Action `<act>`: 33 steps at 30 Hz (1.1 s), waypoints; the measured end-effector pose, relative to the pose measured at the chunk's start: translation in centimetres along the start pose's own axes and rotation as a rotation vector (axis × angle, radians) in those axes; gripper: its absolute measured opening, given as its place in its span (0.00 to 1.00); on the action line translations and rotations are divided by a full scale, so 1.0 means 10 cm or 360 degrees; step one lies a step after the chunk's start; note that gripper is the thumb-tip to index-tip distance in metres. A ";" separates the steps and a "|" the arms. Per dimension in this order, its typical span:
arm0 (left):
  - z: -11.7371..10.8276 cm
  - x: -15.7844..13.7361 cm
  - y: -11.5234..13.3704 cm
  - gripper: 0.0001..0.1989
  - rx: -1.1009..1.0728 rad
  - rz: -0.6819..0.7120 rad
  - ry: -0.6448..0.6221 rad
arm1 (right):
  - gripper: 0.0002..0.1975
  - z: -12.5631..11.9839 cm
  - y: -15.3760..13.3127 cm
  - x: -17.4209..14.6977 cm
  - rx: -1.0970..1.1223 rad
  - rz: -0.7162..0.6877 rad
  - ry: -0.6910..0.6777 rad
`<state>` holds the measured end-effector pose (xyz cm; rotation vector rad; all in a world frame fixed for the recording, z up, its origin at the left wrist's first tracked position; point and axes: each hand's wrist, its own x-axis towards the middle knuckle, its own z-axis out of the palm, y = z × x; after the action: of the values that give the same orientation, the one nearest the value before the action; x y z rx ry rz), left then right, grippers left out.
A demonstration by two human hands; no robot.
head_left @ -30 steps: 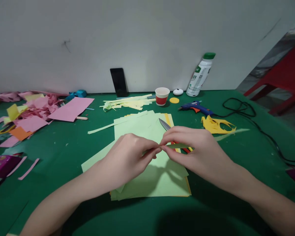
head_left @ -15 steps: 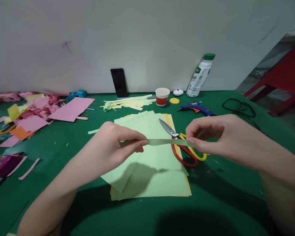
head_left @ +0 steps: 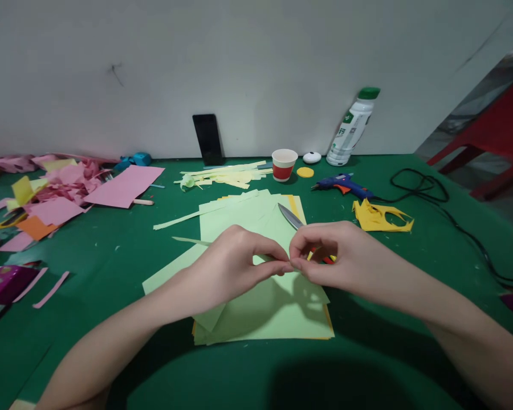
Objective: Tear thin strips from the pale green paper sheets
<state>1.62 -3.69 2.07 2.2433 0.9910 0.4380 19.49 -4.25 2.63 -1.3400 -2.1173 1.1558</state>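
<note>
My left hand [head_left: 243,265] pinches a light green paper strip [head_left: 191,241], whose loose tail sticks out to the left behind the hand. The fingertips of my right hand [head_left: 329,253] are pressed together at the strip's end, touching or nearly touching my left fingertips; the bit of paper between them is mostly hidden. Below both hands lies a stack of light green paper sheets [head_left: 256,324] with yellow sheets under it. Scissors [head_left: 289,216] rest on the stack, their red and yellow handles largely covered by my right hand. Another green strip [head_left: 175,220] lies across the stack's upper left.
Cut strips [head_left: 226,175], a paper cup [head_left: 284,166], a yellow disc [head_left: 305,172], a glue gun [head_left: 344,185] and a leaning bottle [head_left: 353,128] stand toward the wall. A phone [head_left: 208,139] leans there. Pink scraps [head_left: 68,188] lie left, a yellow paper offcut [head_left: 370,217] right.
My right hand has moved left until its fingertips meet those of my left hand, which shifted slightly right. The stretch of strip between them has shortened; its tail now shows at left.
</note>
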 end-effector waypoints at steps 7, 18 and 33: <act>-0.16 0.00 0.03 0.09 -0.0097 -0.0168 -0.0009 | 0.03 -0.15 0.02 -0.02 0.0187 0.0221 -0.0177; -0.08 0.02 -0.03 0.13 -0.0061 -0.0192 -0.0135 | 0.03 -0.04 0.06 0.04 0.0343 0.0212 -0.0263; -0.20 0.00 0.00 0.10 -0.0182 -0.0284 -0.0132 | 0.06 -0.23 0.13 -0.06 0.0379 0.0234 -0.0559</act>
<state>0.52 -2.88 3.57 2.0343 1.0837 0.3122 22.03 -3.53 2.99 -1.2732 -2.0462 1.7542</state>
